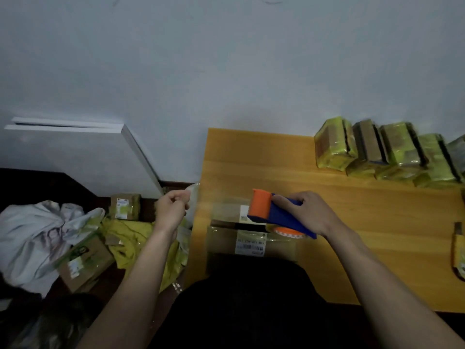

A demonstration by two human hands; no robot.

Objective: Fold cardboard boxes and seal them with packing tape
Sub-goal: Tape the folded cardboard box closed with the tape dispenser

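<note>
The left hand [171, 210] pinches the tape end [192, 197] at nine o'clock of the right hand's [309, 212] gripped dispenser [276, 215], the strip spanning left-right above the box [251, 243].

home packing corner | wooden desk [327, 197] | taped parcels [382, 152] | floor clothes heap [32, 238]

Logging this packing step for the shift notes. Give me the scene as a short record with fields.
left hand: left hand pinches the free end of the clear tape, pulled out to the left
right hand: right hand grips the blue and orange tape dispenser
box: cardboard box with a label, on the table in front of the person, below the stretched tape
table: orange wooden table
back right of table: row of yellow-wrapped packages
floor, left: more boxes, white cloth
</note>
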